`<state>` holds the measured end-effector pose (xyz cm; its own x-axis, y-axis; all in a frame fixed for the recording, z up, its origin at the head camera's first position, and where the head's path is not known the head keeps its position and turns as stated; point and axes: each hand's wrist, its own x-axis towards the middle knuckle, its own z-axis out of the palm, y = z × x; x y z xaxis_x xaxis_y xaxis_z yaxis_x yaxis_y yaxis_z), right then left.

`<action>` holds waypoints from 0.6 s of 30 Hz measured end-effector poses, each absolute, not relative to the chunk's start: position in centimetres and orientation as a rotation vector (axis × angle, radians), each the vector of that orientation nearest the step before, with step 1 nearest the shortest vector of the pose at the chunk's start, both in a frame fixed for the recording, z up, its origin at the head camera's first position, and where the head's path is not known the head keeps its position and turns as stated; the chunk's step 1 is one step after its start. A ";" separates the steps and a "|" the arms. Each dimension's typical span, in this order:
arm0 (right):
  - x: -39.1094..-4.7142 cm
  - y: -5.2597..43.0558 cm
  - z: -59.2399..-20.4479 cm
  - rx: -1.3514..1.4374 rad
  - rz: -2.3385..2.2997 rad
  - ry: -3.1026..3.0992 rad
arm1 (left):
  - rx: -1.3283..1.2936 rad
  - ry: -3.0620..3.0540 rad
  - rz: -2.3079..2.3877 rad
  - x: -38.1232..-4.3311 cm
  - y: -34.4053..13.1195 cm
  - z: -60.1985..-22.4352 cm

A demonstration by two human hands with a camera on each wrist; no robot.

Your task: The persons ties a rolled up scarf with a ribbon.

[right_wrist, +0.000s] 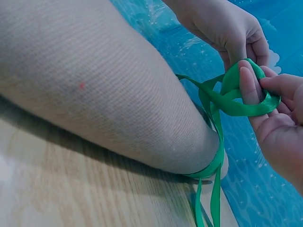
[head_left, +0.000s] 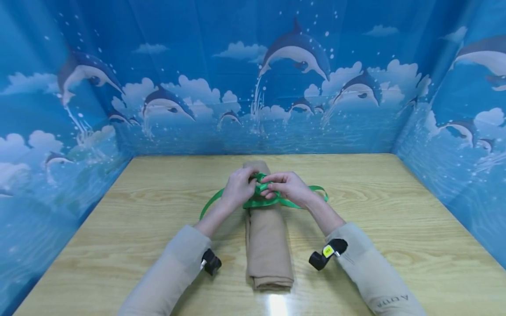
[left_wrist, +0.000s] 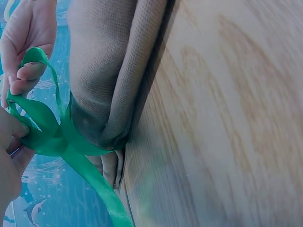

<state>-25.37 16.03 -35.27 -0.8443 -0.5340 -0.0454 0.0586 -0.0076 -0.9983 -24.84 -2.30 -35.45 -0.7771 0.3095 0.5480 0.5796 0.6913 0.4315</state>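
Note:
A brown folded cloth roll (head_left: 270,245) lies lengthwise on the table, with a green ribbon (head_left: 258,203) around its far half. Above the cloth, my left hand (head_left: 240,186) pinches the ribbon between thumb and finger, seen closest in the left wrist view. Opposite it, my right hand (head_left: 290,188) pinches a ribbon loop. In the right wrist view that loop (right_wrist: 244,109) passes around fingers of the right hand (right_wrist: 279,127). Loose ribbon lengths curve out to both sides of the roll. Part of the crossing between the hands is hidden by fingers.
The light wood-grain table (head_left: 158,197) extends around the roll. Blue dolphin-print curtains (head_left: 221,79) stand along its back and both sides. A small black camera is strapped to each sleeve, the left one (head_left: 211,262) and the right one (head_left: 319,260).

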 end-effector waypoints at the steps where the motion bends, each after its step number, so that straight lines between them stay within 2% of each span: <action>1: -25.4 16.0 -35.3 -0.490 -1.911 1.858 | -0.687 -2.465 -0.841 -24.9 -2.3 -35.5; 18: -25.3 15.4 -35.5 -0.497 -1.939 1.867 | -0.663 -2.477 -0.853 -24.7 -2.3 -35.2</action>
